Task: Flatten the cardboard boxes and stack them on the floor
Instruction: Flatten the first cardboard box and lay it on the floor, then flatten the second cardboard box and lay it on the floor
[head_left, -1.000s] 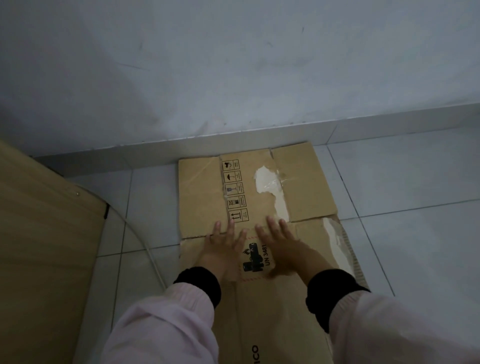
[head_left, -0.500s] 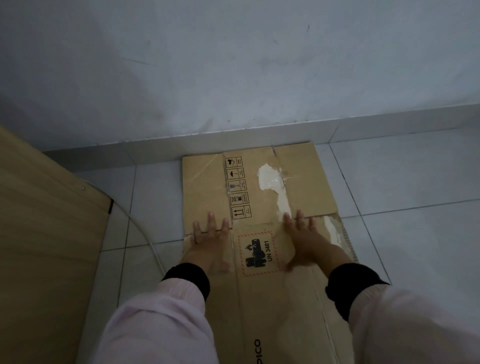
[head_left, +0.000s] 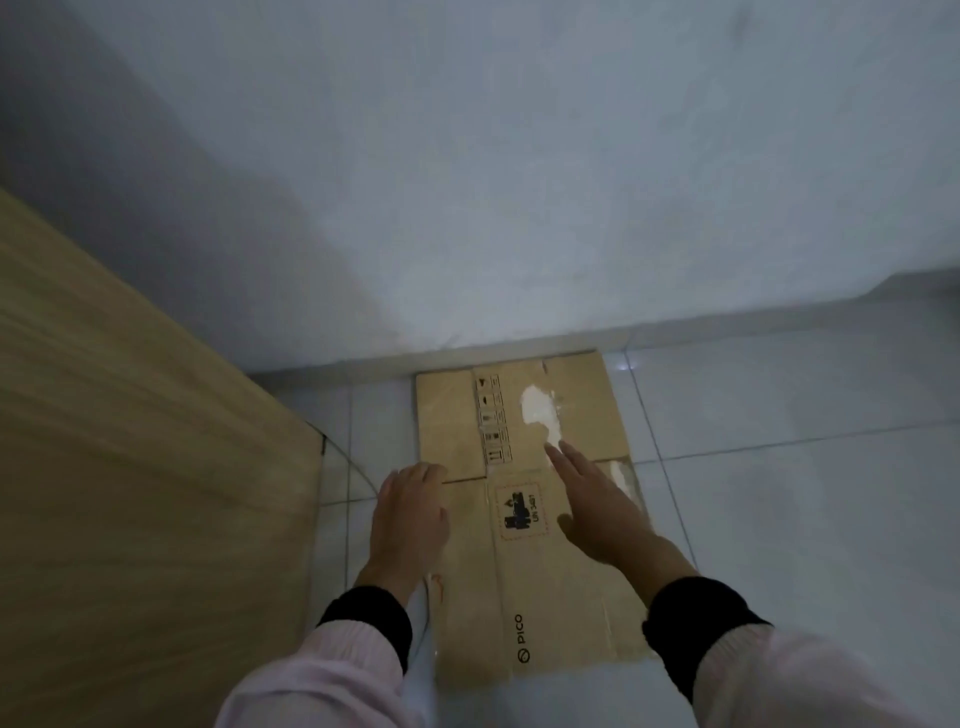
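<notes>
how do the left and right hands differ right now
The left hand is at the cardboard's left edge; the right hand is over its right half. Left fingers look bent, right fingers straight, reaching toward the white torn patch. Right thumb is spread; left thumb is hidden. Both are backs-up with black cuffs.

Pale grey-white wall (head_left: 519, 182), scuffed, shadowed toward left. Grey skirting (head_left: 332, 366) along its base. Light wood-grain panel (head_left: 130, 467) fills left side. Thin white cable (head_left: 356, 462) curves out beside panel's lower corner.
</notes>
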